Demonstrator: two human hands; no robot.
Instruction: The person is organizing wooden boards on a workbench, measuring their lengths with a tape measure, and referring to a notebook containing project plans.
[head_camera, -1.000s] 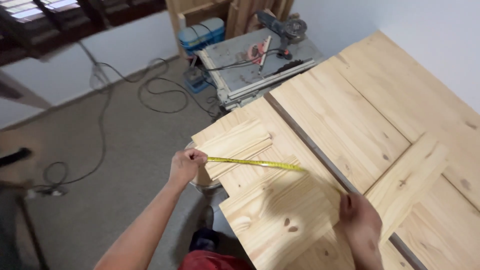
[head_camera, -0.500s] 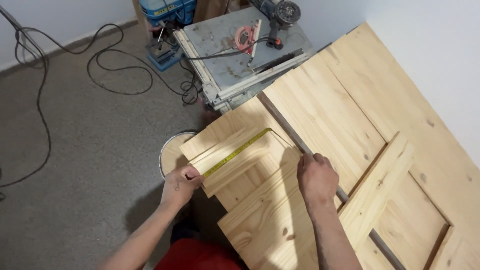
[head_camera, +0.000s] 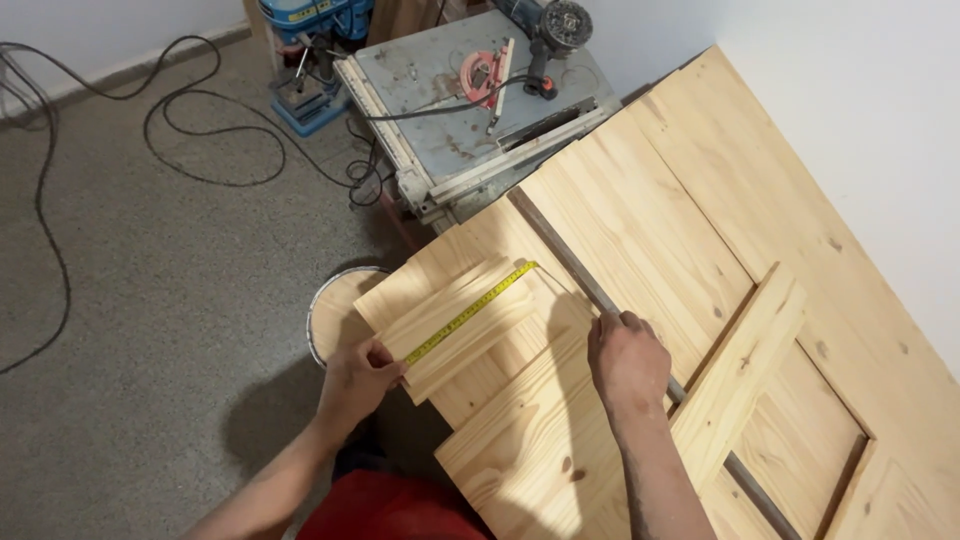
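The thin yellow steel measuring tape (head_camera: 468, 312) looks light and springy, likely to buckle unless pinned at its ends. It lies diagonally along a short pale pine moulding strip (head_camera: 455, 322). The left hand (head_camera: 355, 378) pinches its near end; the right hand (head_camera: 627, 355) presses flat on the large pine door panel (head_camera: 700, 230).

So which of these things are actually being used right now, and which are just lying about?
In use:
- left hand holding the yellow tape measure
- moulded wood strip under the tape
- right hand resting on the pine boards

Lying about:
- table saw
- angle grinder
- black cables on the floor
- round stool
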